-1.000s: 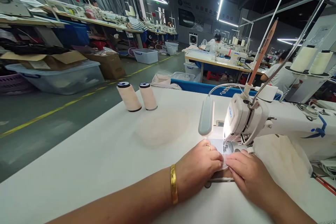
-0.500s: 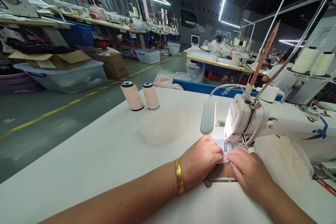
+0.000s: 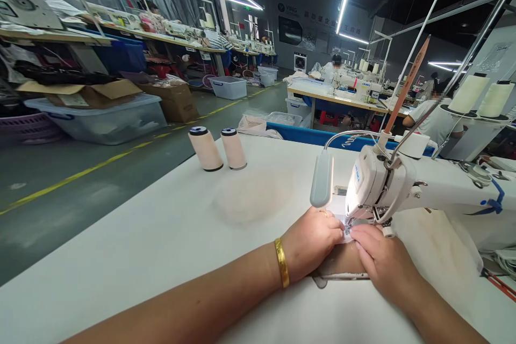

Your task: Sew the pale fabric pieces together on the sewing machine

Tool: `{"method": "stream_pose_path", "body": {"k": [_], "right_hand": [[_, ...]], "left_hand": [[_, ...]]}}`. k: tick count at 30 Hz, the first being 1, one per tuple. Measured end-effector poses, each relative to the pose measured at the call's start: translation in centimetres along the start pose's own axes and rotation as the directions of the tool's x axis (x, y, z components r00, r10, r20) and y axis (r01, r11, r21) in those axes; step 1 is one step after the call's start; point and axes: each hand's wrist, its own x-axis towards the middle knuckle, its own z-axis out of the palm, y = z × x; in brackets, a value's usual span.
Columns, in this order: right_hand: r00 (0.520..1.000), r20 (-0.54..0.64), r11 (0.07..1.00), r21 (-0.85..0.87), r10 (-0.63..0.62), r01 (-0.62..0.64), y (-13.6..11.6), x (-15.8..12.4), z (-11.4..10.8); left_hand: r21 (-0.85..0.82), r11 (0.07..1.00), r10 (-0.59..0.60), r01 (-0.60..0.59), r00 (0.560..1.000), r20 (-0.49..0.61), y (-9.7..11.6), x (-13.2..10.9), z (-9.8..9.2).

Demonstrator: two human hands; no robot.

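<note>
The white sewing machine [image 3: 365,180] stands on the right, its needle and presser foot [image 3: 348,226] lit by a lamp [image 3: 322,180]. A small piece of white fabric [image 3: 349,237] lies at the foot, mostly hidden by my fingers. My left hand [image 3: 312,241] is closed on its left side, fingers bent, with a ring and a gold bracelet. From the right, my right hand [image 3: 385,258] pinches the fabric close to the foot, thumb and fingers together. Below the fingertips is the brownish, shiny machine bed plate [image 3: 342,260].
Two peach thread cones [image 3: 205,149] stand on the white table [image 3: 181,231] at the back left. Cream thread cones [image 3: 468,94] sit on a stand at right. A blue cloth-lined trough [image 3: 298,132] runs behind the table. Red-handled scissors or tweezers [image 3: 500,283] lie at the right edge.
Less white fabric shows in front of the presser foot now. My left hand has shifted slightly right, and the right hand stays close beside the foot. The view has moved a little.
</note>
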Motion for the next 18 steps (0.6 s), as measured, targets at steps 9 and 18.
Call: {"method": "stream_pose_path", "body": {"k": [9,18], "right_hand": [[1.000,-0.006,1.000,-0.023,-0.009,0.009,0.5,0.0,-0.1],[0.986,0.105,0.992,0.002,-0.129,0.129,-0.1,0.0,-0.6]], "left_hand": [[-0.030,0.999,-0.041,0.042,0.999,0.014,0.1,-0.3,-0.9],[0.119,0.977,-0.194,0.176,0.968,0.160,0.6,-0.1,-2.6]]}}
